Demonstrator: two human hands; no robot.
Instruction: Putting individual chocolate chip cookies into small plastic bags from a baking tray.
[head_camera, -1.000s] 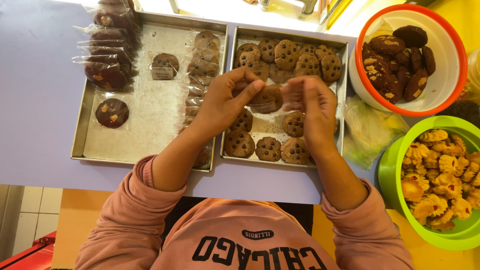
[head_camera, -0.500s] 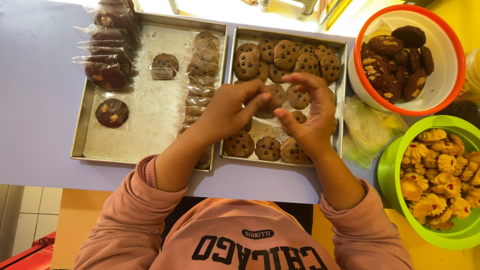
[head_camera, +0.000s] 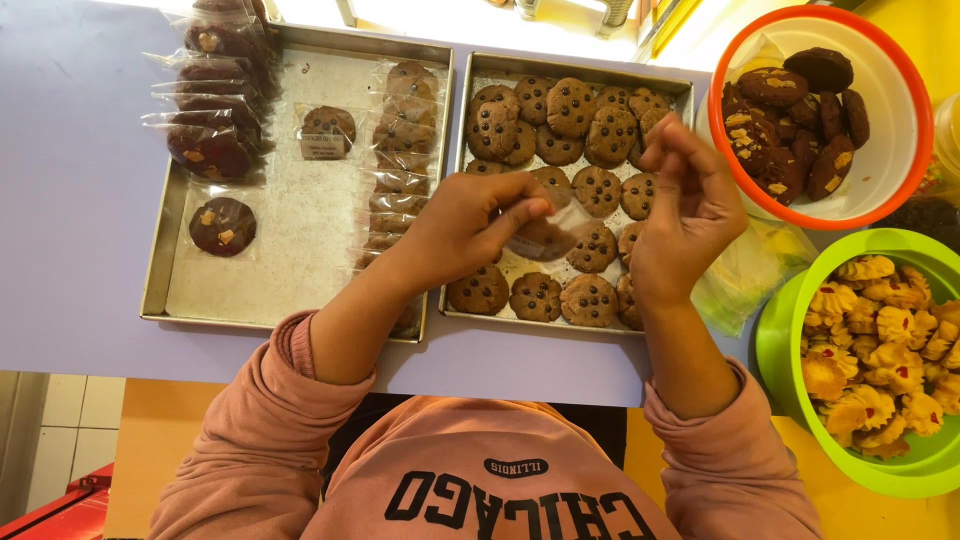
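My left hand (head_camera: 465, 228) pinches a small clear bag (head_camera: 550, 235) with a chocolate-chip cookie in it, just above the right metal tray (head_camera: 575, 65). That tray holds several bare chocolate-chip cookies (head_camera: 570, 105). My right hand (head_camera: 688, 215) is raised over the tray's right side. Its fingers are curled and slightly apart, and I see nothing in them. It is a short way off the bag.
The left metal tray (head_camera: 290, 255) holds a column of bagged brown cookies (head_camera: 400, 150), bagged dark cookies (head_camera: 215, 150) and one dark cookie (head_camera: 222, 225). To the right are an orange-rimmed bowl (head_camera: 925, 95) of dark cookies, a green bowl (head_camera: 780, 335) of yellow cookies, and loose clear bags (head_camera: 740, 275).
Both hands were on the bag over the right tray. My right hand has let go and lifted up and to the right; my left hand keeps the bagged cookie.
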